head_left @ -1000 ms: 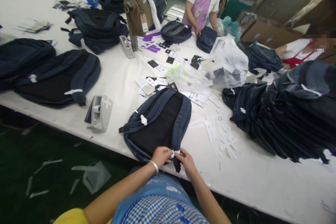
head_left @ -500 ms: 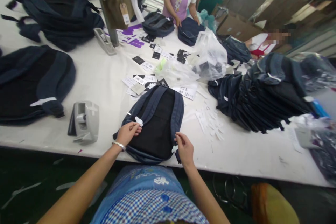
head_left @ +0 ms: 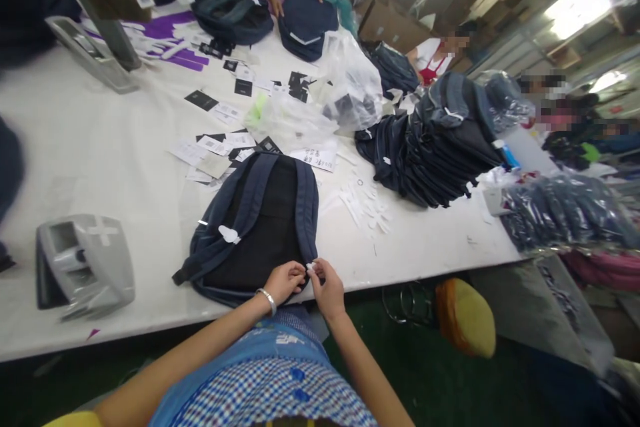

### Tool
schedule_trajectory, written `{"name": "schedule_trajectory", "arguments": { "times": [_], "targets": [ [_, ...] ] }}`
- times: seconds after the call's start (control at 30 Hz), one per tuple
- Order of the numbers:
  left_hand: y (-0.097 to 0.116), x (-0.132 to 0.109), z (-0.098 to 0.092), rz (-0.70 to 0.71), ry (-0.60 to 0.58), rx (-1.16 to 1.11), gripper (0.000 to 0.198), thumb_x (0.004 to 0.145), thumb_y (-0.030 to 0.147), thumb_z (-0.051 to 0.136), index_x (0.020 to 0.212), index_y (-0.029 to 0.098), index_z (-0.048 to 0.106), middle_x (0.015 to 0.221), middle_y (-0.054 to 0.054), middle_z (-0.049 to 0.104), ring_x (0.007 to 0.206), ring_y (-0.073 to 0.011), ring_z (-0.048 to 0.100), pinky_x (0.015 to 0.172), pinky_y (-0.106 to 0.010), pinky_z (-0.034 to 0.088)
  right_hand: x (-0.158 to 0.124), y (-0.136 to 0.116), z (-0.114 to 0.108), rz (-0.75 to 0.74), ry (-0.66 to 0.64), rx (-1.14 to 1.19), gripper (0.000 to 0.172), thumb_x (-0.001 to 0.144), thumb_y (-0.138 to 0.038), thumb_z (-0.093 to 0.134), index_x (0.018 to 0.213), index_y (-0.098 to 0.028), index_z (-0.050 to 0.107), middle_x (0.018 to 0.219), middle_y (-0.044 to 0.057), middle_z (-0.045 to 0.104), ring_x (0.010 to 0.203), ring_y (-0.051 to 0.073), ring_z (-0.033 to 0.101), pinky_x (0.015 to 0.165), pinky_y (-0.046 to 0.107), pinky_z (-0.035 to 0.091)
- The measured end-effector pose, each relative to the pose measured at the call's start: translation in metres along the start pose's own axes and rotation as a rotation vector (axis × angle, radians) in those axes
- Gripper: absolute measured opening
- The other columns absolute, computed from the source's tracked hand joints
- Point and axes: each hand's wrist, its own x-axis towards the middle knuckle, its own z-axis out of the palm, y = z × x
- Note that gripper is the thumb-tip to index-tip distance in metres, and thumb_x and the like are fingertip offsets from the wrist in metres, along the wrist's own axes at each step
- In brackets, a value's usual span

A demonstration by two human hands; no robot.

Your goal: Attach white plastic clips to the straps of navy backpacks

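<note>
In front of me a dark navy backpack [head_left: 273,213] lies on the table with its black back panel and shoulder straps facing up. A white sticker strip [head_left: 229,234] is wrapped on its left strap. At the lower end of the right strap, my right hand [head_left: 326,285] pinches a small white strip [head_left: 311,267]. My left hand [head_left: 286,281], with a silver bangle at the wrist, is closed right beside it at the same strap; what its fingertips hold is hidden.
A grey tape dispenser [head_left: 107,267] stands at left. Tags and cards [head_left: 215,153] lie behind the backpack, white strips [head_left: 367,207] to its right. Stacked backpacks [head_left: 430,147] stand farther right, near a clear plastic bag [head_left: 350,80]. Across the table a person handles another backpack [head_left: 307,23].
My left hand has left the left strap's white strip and moved right, beside my right hand at the right strap. The view has swung to the right.
</note>
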Motion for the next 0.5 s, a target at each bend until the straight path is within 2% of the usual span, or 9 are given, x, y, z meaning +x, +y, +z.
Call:
{"name": "schedule_trajectory", "arguments": {
  "times": [0.13, 0.2, 0.37, 0.5],
  "targets": [
    [0.002, 0.002, 0.007, -0.119, -0.005, 0.000, 0.041, 0.070, 0.054, 0.066, 0.081, 0.015, 0.063, 0.084, -0.011, 0.070, 0.078, -0.0215, 0.068, 0.054, -0.027, 0.055, -0.004, 0.005, 0.000, 0.058, -0.011, 0.110, 0.029, 0.082, -0.027, 0.054, 0.109, -0.019, 0.059, 0.094, 0.007, 0.065, 0.086, 0.020, 0.060, 0.079, 0.033, 0.050],
    [0.003, 0.003, 0.010, -0.163, -0.008, 0.020, 0.047, 0.069, 0.059, 0.064, 0.081, 0.014, 0.064, 0.085, -0.012, 0.070, 0.080, -0.0237, 0.068, 0.051, -0.027, 0.055, -0.006, 0.005, 0.000, 0.060, -0.018, 0.133, 0.029, 0.081, -0.025, 0.055, 0.109, -0.019, 0.060, 0.095, 0.007, 0.065, 0.086, 0.020, 0.060, 0.081, 0.034, 0.050],
    [-0.003, 0.010, 0.010, -0.099, -0.017, 0.013, 0.042, 0.062, 0.052, 0.074, 0.077, 0.014, 0.066, 0.071, -0.008, 0.069, 0.068, -0.0180, 0.067, 0.054, -0.024, 0.053, -0.004, 0.005, -0.002, 0.080, -0.002, 0.160, 0.025, 0.082, -0.028, 0.054, 0.103, -0.020, 0.063, 0.094, 0.008, 0.067, 0.087, 0.020, 0.060, 0.082, 0.035, 0.049],
    [-0.008, 0.012, 0.005, -0.058, -0.046, 0.002, 0.037, 0.063, 0.048, 0.075, 0.072, 0.013, 0.066, 0.067, -0.007, 0.070, 0.063, -0.0152, 0.066, 0.058, -0.024, 0.053, 0.001, 0.009, 0.000, 0.216, 0.029, 0.277, 0.023, 0.079, -0.036, 0.059, 0.092, -0.019, 0.067, 0.088, 0.006, 0.068, 0.082, 0.020, 0.061, 0.079, 0.033, 0.050]
  ]
}}
